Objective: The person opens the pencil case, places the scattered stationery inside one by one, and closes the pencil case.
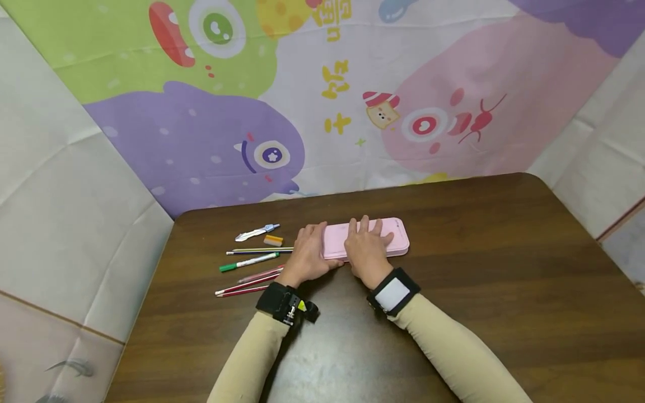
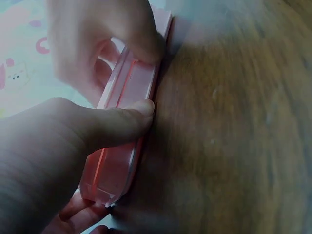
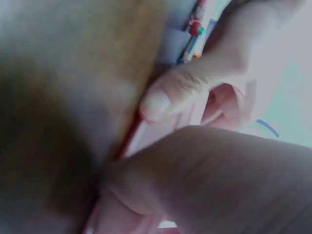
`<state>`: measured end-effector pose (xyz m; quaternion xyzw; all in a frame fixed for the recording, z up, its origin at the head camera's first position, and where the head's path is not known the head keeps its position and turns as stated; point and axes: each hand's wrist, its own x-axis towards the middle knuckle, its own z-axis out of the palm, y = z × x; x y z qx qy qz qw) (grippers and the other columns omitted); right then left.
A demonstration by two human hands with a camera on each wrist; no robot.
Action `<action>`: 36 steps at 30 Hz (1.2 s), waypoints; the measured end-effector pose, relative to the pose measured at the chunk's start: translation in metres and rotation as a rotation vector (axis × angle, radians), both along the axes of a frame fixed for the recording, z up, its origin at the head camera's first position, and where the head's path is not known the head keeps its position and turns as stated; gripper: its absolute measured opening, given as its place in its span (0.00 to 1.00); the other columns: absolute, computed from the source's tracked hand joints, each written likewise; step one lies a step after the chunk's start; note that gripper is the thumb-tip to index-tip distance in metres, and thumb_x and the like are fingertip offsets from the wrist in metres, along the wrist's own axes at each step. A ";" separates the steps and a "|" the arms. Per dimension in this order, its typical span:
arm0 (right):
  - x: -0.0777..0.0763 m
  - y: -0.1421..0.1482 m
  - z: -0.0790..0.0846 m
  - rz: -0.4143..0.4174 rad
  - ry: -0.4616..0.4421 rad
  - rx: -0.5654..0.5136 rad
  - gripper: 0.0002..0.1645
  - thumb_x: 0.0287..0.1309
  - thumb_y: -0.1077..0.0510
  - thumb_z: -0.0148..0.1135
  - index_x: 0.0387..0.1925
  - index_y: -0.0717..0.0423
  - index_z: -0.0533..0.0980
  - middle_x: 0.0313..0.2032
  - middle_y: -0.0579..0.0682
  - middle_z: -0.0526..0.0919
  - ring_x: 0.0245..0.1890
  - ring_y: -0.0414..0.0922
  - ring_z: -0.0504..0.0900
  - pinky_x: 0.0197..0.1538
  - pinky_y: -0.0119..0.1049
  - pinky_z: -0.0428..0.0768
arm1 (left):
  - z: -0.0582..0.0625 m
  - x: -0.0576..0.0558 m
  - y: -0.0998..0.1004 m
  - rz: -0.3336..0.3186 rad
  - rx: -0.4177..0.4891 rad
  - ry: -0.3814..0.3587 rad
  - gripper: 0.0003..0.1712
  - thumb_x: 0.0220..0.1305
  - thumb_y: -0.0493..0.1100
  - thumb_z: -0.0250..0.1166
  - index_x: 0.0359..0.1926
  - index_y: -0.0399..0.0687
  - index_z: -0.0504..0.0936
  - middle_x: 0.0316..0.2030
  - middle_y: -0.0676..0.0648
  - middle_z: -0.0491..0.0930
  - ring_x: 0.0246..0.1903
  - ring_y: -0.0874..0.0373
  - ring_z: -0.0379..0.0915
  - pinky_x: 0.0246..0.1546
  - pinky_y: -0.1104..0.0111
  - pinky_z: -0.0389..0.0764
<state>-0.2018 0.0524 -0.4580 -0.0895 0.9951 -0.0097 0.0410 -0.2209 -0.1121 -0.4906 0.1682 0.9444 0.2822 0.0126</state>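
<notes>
A closed pink pencil case (image 1: 398, 240) lies flat on the table. My left hand (image 1: 308, 257) grips its left end; the left wrist view shows the thumb (image 2: 131, 119) along the case's front side and fingers round the end. My right hand (image 1: 367, 249) lies over the lid with its fingers spread. In the left wrist view its thumb (image 2: 146, 46) bends down against the front side of the case. The right wrist view shows the left thumb (image 3: 158, 102) at the case's edge, while the right hand covers much of the case.
Left of the case on the brown table (image 1: 478, 268) lie a compass (image 1: 257, 232), an orange-and-white eraser (image 1: 273, 240), a green-capped marker (image 1: 249, 262), dark pencils (image 1: 257, 251) and several red pencils or pens (image 1: 247, 288). A printed cloth (image 1: 342, 162) hangs behind the table.
</notes>
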 end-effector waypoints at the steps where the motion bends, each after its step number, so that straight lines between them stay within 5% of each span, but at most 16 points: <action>1: -0.001 0.002 0.003 0.009 -0.024 -0.002 0.62 0.57 0.52 0.87 0.84 0.68 0.63 0.80 0.76 0.69 0.78 0.81 0.70 0.66 0.82 0.80 | 0.000 0.000 0.000 0.000 0.003 -0.006 0.62 0.53 0.48 0.90 0.81 0.30 0.67 0.72 0.27 0.77 0.72 0.32 0.72 0.75 0.41 0.75; 3: -0.011 0.012 -0.008 0.050 -0.041 0.013 0.64 0.56 0.51 0.87 0.86 0.65 0.62 0.81 0.75 0.68 0.78 0.79 0.71 0.64 0.78 0.83 | 0.000 -0.001 -0.001 0.001 0.016 -0.017 0.63 0.53 0.48 0.90 0.82 0.32 0.67 0.72 0.28 0.76 0.72 0.32 0.71 0.76 0.42 0.74; 8: -0.014 0.034 0.008 0.214 -0.011 0.060 0.47 0.65 0.54 0.80 0.81 0.57 0.72 0.75 0.72 0.78 0.68 0.72 0.85 0.55 0.65 0.92 | -0.004 -0.004 -0.008 0.003 0.028 -0.030 0.64 0.52 0.49 0.91 0.83 0.34 0.67 0.74 0.30 0.77 0.74 0.34 0.71 0.77 0.43 0.74; 10: -0.005 0.038 0.031 0.263 0.012 0.058 0.34 0.69 0.57 0.76 0.75 0.55 0.79 0.67 0.69 0.86 0.58 0.68 0.91 0.51 0.62 0.92 | -0.003 -0.004 -0.011 0.010 0.031 -0.039 0.66 0.51 0.49 0.92 0.84 0.35 0.66 0.74 0.30 0.76 0.74 0.34 0.71 0.77 0.43 0.74; 17: -0.010 0.056 0.049 0.326 0.117 -0.001 0.07 0.69 0.61 0.74 0.46 0.50 0.89 0.41 0.55 0.96 0.39 0.57 0.94 0.38 0.54 0.89 | -0.003 -0.007 -0.011 0.029 0.112 -0.040 0.74 0.47 0.50 0.94 0.87 0.36 0.60 0.78 0.31 0.75 0.74 0.34 0.71 0.77 0.41 0.74; 25: -0.027 0.070 0.065 0.294 0.156 -0.129 0.09 0.76 0.59 0.68 0.49 0.51 0.91 0.43 0.54 0.96 0.39 0.57 0.93 0.36 0.55 0.89 | -0.009 -0.005 -0.008 0.058 0.177 -0.046 0.79 0.43 0.48 0.95 0.88 0.35 0.56 0.78 0.31 0.75 0.73 0.34 0.71 0.77 0.40 0.76; 31: -0.042 0.076 0.066 0.273 0.223 -0.204 0.10 0.72 0.54 0.75 0.48 0.52 0.85 0.46 0.57 0.87 0.51 0.58 0.88 0.42 0.59 0.90 | -0.011 -0.007 -0.008 0.050 0.198 -0.024 0.84 0.40 0.49 0.96 0.89 0.34 0.51 0.75 0.32 0.78 0.70 0.32 0.73 0.74 0.40 0.77; 36: -0.055 0.081 0.062 0.273 0.296 -0.257 0.13 0.70 0.50 0.79 0.43 0.51 0.82 0.42 0.55 0.85 0.48 0.56 0.86 0.42 0.56 0.88 | -0.016 -0.011 -0.010 0.020 0.232 0.026 0.79 0.37 0.49 0.97 0.85 0.47 0.58 0.67 0.37 0.86 0.61 0.35 0.76 0.63 0.43 0.79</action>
